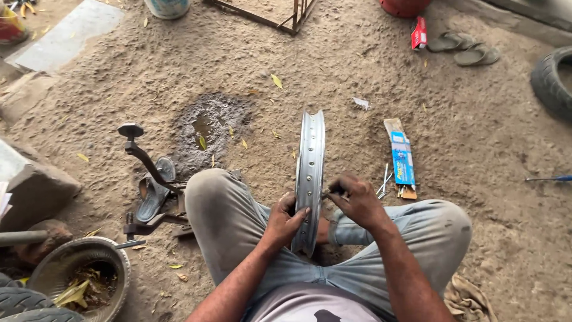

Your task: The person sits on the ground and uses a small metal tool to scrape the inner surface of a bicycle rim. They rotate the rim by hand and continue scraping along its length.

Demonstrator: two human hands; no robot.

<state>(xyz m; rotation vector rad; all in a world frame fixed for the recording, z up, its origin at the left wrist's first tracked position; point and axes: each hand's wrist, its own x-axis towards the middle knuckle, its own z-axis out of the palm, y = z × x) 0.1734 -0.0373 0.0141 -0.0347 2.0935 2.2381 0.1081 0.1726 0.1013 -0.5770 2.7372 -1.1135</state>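
Wheel rim [310,173]: a bright, silvery metal hoop standing upright on edge between the seated person's knees, seen edge-on; its outer channel is smooth and shiny, dotted with a row of small round spoke holes.
Left hand [285,222]: wrapped around the near left edge of the wheel rim, thumb across the channel and fingers curled behind, pressed firmly on the metal.
Right hand [356,200]: just right of the wheel rim, fingers bunched tight around a thin metal piece whose tip touches the rim's side; what exactly that piece is cannot be told.
Ground [333,77]: dry, gritty packed sand all around the wheel rim, strewn with small yellow leaves, with a darker damp patch to the rim's left.
Spokes [384,180]: a few thin, straight metal rods lying on the sand right of the wheel rim.
Cardboard packet [401,156]: long, flat, blue and brown, torn open, just beyond the spokes.
Iron stand [146,179]: dark, rusty and curved with a flat knob on top, left of the wheel rim, a worn sandal resting in it.
Sandals [465,48]: a grey rubber pair, far beyond the wheel rim to the right.
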